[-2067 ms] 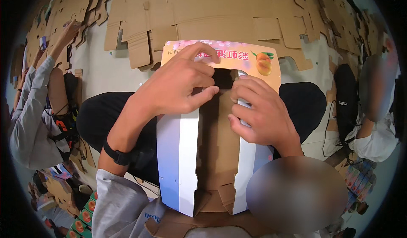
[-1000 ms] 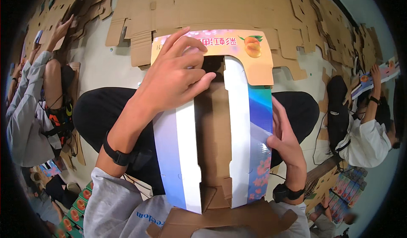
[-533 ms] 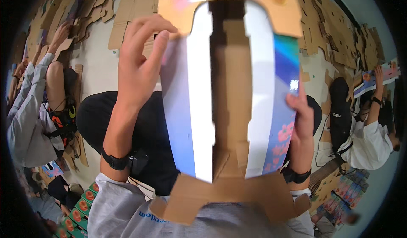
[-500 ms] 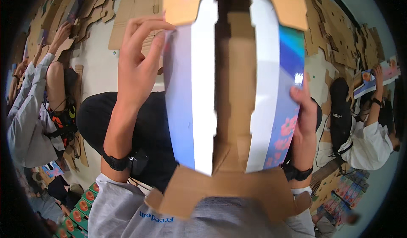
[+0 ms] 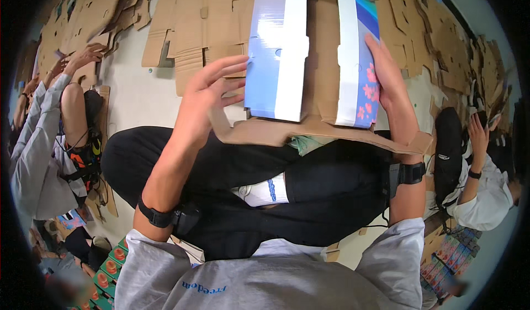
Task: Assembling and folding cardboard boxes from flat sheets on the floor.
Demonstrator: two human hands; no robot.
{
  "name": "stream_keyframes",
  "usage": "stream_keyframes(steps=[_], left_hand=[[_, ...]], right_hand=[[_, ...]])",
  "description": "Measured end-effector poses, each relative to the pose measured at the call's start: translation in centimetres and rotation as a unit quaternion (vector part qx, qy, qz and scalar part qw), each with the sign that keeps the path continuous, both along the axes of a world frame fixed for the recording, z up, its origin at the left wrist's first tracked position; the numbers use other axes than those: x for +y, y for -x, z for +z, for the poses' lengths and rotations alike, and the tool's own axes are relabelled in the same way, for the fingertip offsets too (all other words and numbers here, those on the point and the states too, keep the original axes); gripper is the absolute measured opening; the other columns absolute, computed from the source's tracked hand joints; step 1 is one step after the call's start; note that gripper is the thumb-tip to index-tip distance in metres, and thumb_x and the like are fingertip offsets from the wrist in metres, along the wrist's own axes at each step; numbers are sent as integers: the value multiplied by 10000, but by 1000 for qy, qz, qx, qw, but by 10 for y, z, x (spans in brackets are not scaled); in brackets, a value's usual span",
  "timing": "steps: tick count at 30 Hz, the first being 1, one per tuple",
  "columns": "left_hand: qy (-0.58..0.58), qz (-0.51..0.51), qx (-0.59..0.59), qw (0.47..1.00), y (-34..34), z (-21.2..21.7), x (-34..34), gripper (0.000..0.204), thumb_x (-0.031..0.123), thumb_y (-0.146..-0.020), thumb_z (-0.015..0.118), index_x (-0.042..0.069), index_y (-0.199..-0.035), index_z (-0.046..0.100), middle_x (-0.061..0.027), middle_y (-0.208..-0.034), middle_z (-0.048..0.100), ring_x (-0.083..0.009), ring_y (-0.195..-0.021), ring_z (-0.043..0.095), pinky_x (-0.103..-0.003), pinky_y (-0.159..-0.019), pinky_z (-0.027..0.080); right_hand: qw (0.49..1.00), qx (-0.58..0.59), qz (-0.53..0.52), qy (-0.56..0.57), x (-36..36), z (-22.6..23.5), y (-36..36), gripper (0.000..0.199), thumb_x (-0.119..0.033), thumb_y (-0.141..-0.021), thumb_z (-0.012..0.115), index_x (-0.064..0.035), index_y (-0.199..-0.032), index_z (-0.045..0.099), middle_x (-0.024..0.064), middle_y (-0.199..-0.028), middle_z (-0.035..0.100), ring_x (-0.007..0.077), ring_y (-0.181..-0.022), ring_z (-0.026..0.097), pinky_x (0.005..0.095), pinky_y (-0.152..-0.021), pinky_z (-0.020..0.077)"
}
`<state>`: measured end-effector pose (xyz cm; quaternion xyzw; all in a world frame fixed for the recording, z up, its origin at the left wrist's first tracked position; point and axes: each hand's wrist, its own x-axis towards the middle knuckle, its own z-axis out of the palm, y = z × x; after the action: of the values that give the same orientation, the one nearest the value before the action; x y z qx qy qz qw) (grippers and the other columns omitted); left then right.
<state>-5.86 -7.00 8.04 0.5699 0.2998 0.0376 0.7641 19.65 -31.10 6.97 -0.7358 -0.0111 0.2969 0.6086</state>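
A partly folded cardboard box [image 5: 267,78], blue-violet with pink flowers and white side strips, is tilted in front of me above my crossed legs. Its bare brown inside shows through a long gap, and a brown end flap [image 5: 265,131] sticks out toward me. My left hand [image 5: 212,89] is at the box's left side, its fingers stretched and apart; some fingertips pass behind the edge, so contact is unclear. Along the right side, my right hand [image 5: 383,75] grips the box, with most of its fingers hidden behind the panel.
Flat brown cardboard sheets [image 5: 204,12] lie across the floor ahead, with more stacked at the right [image 5: 411,34]. Another person's hand [image 5: 83,59] is at far left, and a person in white [image 5: 486,194] sits at right. Green boxes [image 5: 107,271] stand at lower left.
The box has moved away from my body and slightly right, uncovering my legs. My left hand has shifted lower and right, its fingers spreading from the box edge. My right hand moved up with the box.
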Motion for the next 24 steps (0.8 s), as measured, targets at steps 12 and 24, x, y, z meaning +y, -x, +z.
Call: stream_keyframes(steps=[12, 24], left_hand=[[-42, -11, -156, 987, 1, -9, -6, 418, 23, -1007, 513, 0, -1406, 637, -189, -1564, 546, -380, -1469, 510, -432, -1038, 603], [-221, -122, -193, 948, -24, -50, 8, 547, 2, -956, 637, 73, -1494, 563, -188, -1558, 529, -351, -1489, 496, -444, -1213, 452]], right_hand=[[979, -45, -115, -162, -12, -9, 2, 543, -294, -991, 708, 3, -1410, 534, 129, -1206, 617, 230, -1143, 633, 364, -999, 546], [971, -141, -105, -162, -28, -12, -6, 316, -186, -1021, 661, 26, -1255, 667, 132, -1270, 699, 207, -1249, 609, 372, -1089, 505]])
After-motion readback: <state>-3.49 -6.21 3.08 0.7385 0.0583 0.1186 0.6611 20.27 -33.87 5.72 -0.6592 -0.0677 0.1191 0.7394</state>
